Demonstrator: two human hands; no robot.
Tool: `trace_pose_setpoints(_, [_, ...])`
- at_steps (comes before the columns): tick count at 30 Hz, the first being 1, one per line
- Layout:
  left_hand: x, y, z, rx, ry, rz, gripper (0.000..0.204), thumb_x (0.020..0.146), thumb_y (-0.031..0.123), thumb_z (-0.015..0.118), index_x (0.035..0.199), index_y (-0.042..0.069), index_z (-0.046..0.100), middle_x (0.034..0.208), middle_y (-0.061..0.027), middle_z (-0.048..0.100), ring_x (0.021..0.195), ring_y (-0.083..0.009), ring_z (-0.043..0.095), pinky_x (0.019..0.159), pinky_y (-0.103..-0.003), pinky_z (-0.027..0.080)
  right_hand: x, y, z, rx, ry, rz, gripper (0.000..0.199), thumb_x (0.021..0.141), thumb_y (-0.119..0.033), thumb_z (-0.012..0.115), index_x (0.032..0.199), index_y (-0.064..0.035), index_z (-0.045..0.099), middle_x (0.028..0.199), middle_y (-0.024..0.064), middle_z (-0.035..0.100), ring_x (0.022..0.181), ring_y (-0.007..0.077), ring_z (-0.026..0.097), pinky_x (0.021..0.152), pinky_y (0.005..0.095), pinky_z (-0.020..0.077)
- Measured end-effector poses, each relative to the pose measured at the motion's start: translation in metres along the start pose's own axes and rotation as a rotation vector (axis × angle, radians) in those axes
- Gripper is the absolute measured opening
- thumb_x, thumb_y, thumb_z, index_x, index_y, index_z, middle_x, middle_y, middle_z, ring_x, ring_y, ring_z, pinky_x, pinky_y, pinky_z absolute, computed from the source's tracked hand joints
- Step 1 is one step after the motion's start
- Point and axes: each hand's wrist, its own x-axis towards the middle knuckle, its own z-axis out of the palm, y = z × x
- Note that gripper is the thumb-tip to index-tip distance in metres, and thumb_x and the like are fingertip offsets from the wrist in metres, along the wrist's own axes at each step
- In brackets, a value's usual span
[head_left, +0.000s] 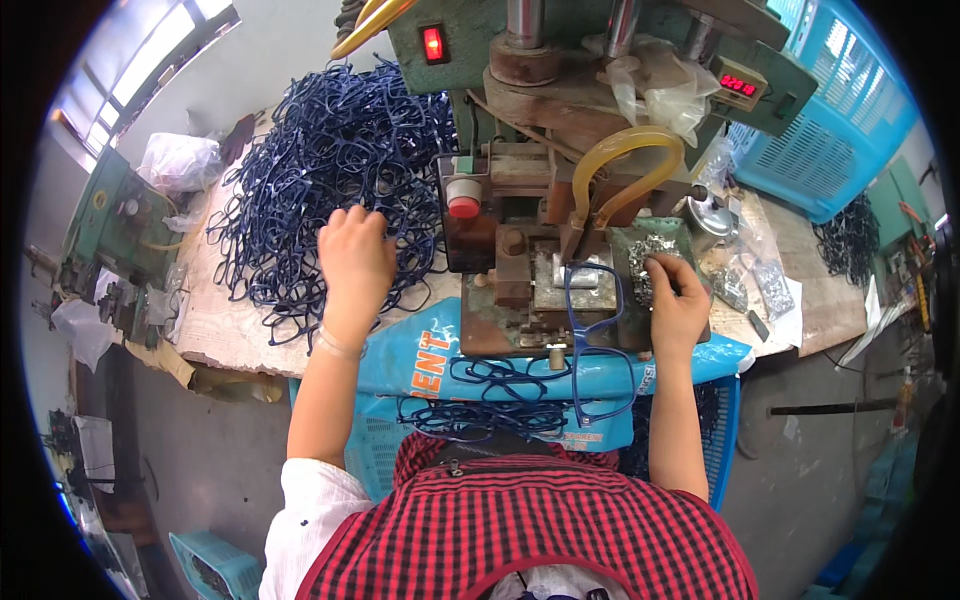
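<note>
Red-and-black checked cloth [530, 530] covered the person's front, nearest the camera. Just beyond it, a blue plastic sheet [400, 350] was draped along the front of the table [215, 335], probably to keep things from scratching or slipping down. Several dark blue glasses frames [480, 412] lay gathered on it, seemingly set close to the body for convenience.

One blue frame [578, 340] stood apart from these, lengthwise at the front of the press [545, 75], its upper end beside the small metal block [576, 272] and its lower end hanging over the sheet. Neither hand touched it, so something at the block presumably supported it; the contact itself was too small to make out.

Left of the press rose a tangled heap [310, 150] of similar frames, apparently put there to suit the left hand [357, 255]. That hand's grip was curled over the heap's near side, but I could not tell whether it had closed on anything.

At the right, the right hand [678, 302] bent its fingers toward the thumb beside small metallic bits [655, 247], likely kept there for easy picking. Its grip looked narrow; whether the tips met or pinched a piece could not be told.
</note>
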Motion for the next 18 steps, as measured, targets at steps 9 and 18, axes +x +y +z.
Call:
trace_pose_setpoints(9, [-0.028,-0.041,0.047,-0.636,-0.398,-0.402,0.012,0.081,0.012,0.077,0.079,0.002,0.072,0.078,-0.0085,0.074,0.064,-0.0201,0.066,0.061,-0.034,0.052,-0.024,0.018,-0.059,-0.122,0.049,0.061,0.012,0.087,-0.002,0.074,0.099,0.0008,0.075,0.098,0.0076,0.075,0.09,0.0155,0.068,0.086,0.0293,0.0526])
trace_pose_setpoints(18, [-0.083,-0.023,0.05,-2.145,-0.511,-1.105,0.019,0.102,0.015,0.063,0.12,0.01,0.062,0.091,-0.0019,0.068,0.057,-0.0054,0.054,0.046,-0.018,0.042,0.016,-0.091,0.019,0.239,-0.417,0.031,0.026,0.083,0.0,0.077,0.106,0.0032,0.066,0.1,0.0078,0.073,0.096,0.0125,0.067,0.084,0.0282,0.0517])
